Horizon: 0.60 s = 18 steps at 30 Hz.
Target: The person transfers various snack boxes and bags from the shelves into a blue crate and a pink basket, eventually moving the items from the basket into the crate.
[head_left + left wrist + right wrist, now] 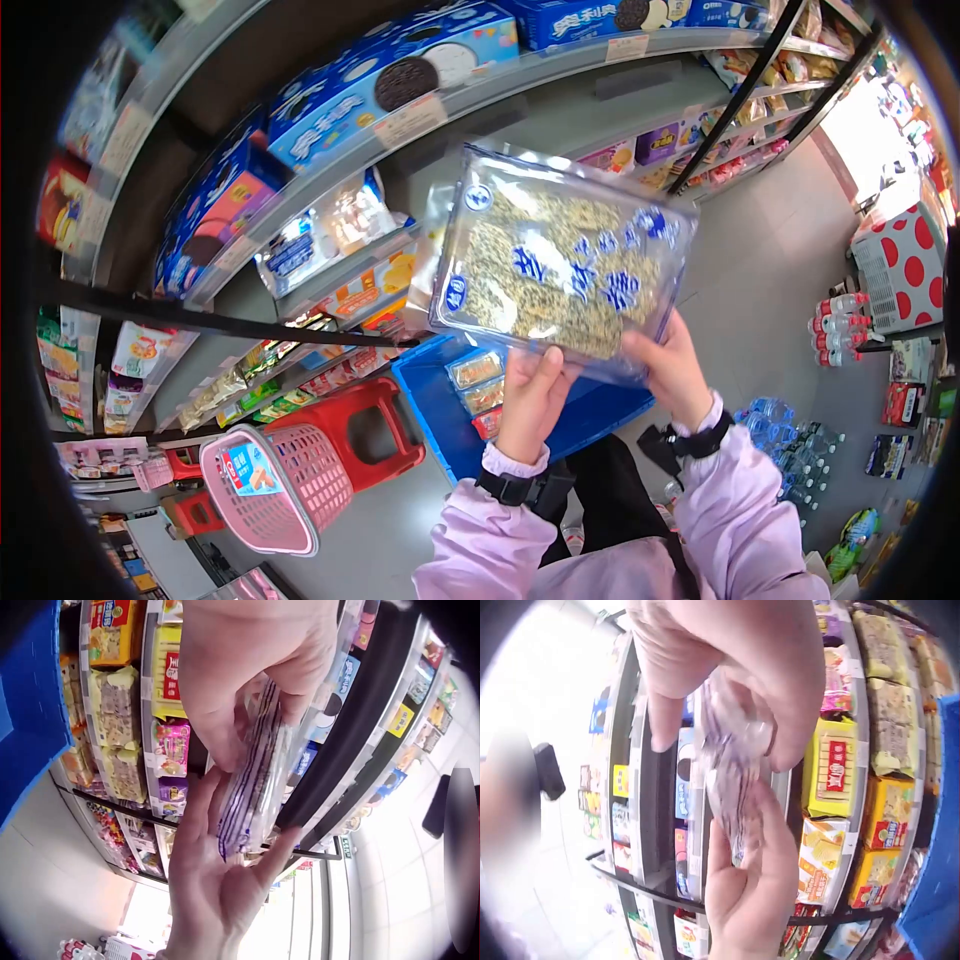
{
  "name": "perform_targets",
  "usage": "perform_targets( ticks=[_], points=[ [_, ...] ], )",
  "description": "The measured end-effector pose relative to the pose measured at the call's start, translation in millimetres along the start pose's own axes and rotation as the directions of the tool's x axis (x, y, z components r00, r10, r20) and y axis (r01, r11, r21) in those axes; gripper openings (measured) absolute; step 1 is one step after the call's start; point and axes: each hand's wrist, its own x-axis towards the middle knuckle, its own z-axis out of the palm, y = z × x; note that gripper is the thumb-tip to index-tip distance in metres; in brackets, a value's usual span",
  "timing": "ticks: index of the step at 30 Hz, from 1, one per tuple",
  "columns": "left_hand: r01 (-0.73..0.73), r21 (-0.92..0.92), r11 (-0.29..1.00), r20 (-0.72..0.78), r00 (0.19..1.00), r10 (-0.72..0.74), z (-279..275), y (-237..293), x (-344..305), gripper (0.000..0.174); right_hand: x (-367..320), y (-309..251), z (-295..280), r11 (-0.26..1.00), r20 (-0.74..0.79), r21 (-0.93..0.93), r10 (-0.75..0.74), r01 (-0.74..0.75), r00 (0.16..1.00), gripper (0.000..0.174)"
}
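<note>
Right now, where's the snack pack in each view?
Head: snack pack near centre, held by left hand and right hand.
Left wrist: snack pack near centre, edge-on.
Right wrist: snack pack near centre, between hands.
Shared landmark: blue bin below pack, far left, far right respectively.

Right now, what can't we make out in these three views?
- Head: most fingers of the left hand and right hand, hidden behind the snack pack.
- Head: part of the blue crate's inside, covered by the snack pack and hands.
- Head: fine print on the price tag, too small.
- Left wrist: the rest of the blue crate, cut off by the left edge.
- Right wrist: the snack pack's print, blurred.
</note>
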Motion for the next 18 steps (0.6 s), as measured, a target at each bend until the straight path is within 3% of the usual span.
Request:
perform_targets(
  ticks=[1,4,6,8,10,11,12,14,18],
  points=[
    [-0.014,0.055,0.998,-0.053,0.998,0.017,2,-2,13,0.043,17,-14,-4,1.000,0.007,-0.011,0.000,0.000,1.000,0.059],
    [-0.180,-0.236,0.955,0.025,0.981,0.191,-23,5,40,0.045,56,-53,-32,0.985,0.071,-0.174,0.006,0.006,0.997,0.056],
    [-0.247,-0.111,0.963,-0.092,0.967,0.238,-20,38,60,0.053,84,-76,-53,0.969,0.165,-0.245,0.060,-0.018,0.984,0.055],
    [-0.291,0.184,0.939,-0.027,0.953,0.301,-25,62,77,0.063,111,-94,-63,0.954,0.232,-0.293,0.140,-0.068,0.963,0.057],
    [-0.123,0.383,0.916,-0.018,0.990,0.140,-37,85,87,0.060,138,-103,-61,0.934,0.278,-0.355,0.155,-0.048,0.948,0.057],
    [-0.119,0.492,0.863,-0.015,0.989,0.144,-32,92,98,0.057,149,-107,-58,0.922,0.298,-0.385,0.162,-0.037,0.941,0.058],
    [-0.070,0.531,0.845,-0.104,0.984,0.147,-28,98,103,0.054,159,-112,-53,0.919,0.306,-0.392,0.166,-0.035,0.937,0.058],
    [-0.105,0.572,0.813,-0.105,0.974,0.200,-23,109,117,0.052,177,-118,-39,0.913,0.322,-0.408,0.175,-0.030,0.930,0.059],
    [-0.191,0.659,0.728,-0.081,0.943,0.322,-10,131,141,0.043,221,-119,-22,0.851,0.391,-0.509,0.094,0.131,0.916,0.056]
  ],
)
